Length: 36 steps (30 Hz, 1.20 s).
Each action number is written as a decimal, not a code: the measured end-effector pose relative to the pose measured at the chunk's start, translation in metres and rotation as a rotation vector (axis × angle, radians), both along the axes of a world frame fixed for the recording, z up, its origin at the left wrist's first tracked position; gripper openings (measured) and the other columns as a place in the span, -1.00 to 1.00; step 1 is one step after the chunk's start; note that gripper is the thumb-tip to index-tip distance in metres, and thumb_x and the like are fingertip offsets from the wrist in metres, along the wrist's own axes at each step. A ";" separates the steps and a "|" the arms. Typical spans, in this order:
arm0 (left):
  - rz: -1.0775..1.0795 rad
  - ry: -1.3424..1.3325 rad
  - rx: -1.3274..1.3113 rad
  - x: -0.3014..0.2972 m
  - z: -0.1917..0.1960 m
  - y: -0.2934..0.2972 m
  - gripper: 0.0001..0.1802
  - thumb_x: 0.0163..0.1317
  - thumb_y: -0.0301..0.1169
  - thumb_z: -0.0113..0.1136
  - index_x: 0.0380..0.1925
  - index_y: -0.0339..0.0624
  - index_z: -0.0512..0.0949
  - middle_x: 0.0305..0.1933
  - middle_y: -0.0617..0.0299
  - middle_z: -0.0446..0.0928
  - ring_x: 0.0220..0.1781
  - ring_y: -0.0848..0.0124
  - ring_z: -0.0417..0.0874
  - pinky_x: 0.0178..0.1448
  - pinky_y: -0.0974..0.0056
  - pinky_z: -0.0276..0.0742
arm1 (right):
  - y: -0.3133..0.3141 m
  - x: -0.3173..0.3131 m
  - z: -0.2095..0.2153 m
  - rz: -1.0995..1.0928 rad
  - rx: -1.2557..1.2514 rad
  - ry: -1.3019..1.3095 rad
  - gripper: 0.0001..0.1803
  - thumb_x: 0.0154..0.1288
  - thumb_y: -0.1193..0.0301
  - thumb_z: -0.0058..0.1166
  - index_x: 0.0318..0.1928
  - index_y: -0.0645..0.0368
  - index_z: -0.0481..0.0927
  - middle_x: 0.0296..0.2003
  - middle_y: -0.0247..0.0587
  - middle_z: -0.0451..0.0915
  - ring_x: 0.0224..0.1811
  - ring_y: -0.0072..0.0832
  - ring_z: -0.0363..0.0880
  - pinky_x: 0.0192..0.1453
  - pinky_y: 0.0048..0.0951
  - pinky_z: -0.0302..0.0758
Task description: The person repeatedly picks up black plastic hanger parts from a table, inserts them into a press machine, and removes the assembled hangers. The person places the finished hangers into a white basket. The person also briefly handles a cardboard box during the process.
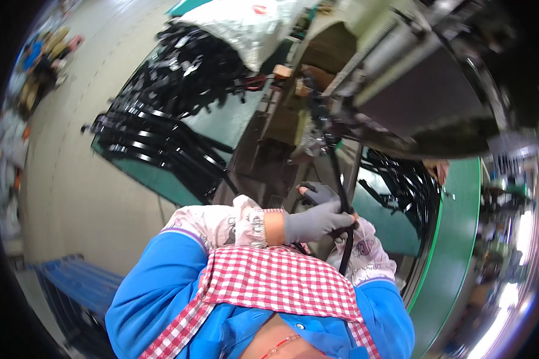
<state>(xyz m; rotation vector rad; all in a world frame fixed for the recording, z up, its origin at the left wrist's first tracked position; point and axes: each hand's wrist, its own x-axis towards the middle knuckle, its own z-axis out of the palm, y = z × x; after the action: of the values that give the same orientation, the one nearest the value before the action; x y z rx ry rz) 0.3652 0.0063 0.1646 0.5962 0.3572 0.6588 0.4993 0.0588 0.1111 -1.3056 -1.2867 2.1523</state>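
Checked apron (269,281) nearest; gloved left hand (317,220) grasping black strap (343,203).

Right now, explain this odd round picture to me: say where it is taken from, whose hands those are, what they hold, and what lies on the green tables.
The picture comes from a wide fisheye camera worn on a person's head, looking down, so straight edges bend near the rim. At the bottom you see the person's own blue jacket and red-checked apron. The left hand, in a grey glove with a patterned sleeve cover, has its grip closed around a long black strap that runs up toward a grey machine. The right hand is mostly hidden behind the left, so I cannot tell its grip. A heap of black straps lies on the green table, with a white sack at its far end. More straps lie to the right.
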 end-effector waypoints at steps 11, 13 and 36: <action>1.288 0.362 -0.158 -0.227 -0.046 -0.039 -0.71 0.47 -0.24 0.03 0.05 -0.16 0.41 -0.19 0.23 0.65 -0.25 0.44 0.67 -0.27 0.34 0.60 | 0.049 -0.064 -0.074 0.481 0.459 -0.287 -0.52 0.39 0.12 0.09 0.12 0.24 0.58 0.00 -0.06 0.67 0.10 -0.31 0.61 0.20 -0.37 0.47; 1.370 0.461 -0.241 -0.291 -0.078 -0.070 -0.69 0.47 -0.21 0.03 0.06 -0.15 0.42 -0.21 0.26 0.65 -0.42 0.53 0.59 -0.32 0.36 0.56 | 0.051 -0.105 -0.078 0.478 0.485 -0.213 -0.50 0.37 0.10 0.12 0.11 0.24 0.58 0.02 -0.02 0.66 0.12 -0.25 0.61 0.21 -0.35 0.46; 1.415 -0.101 -0.642 -0.459 -0.212 -0.075 -0.59 0.19 -0.28 0.46 -0.11 -0.29 0.52 -0.12 0.21 0.58 -0.05 0.43 0.64 0.05 0.27 0.61 | 0.048 -0.485 -0.104 0.730 0.258 -0.195 -0.10 0.07 0.09 0.41 0.34 0.26 0.34 0.17 -0.09 0.54 0.21 -0.40 0.47 0.31 -0.34 0.38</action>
<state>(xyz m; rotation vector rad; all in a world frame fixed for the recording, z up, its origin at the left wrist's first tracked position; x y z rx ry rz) -0.0936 -0.0688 -0.0473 -0.4239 0.8556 1.8107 0.0147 0.1073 0.0072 -1.0544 -2.3165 2.1910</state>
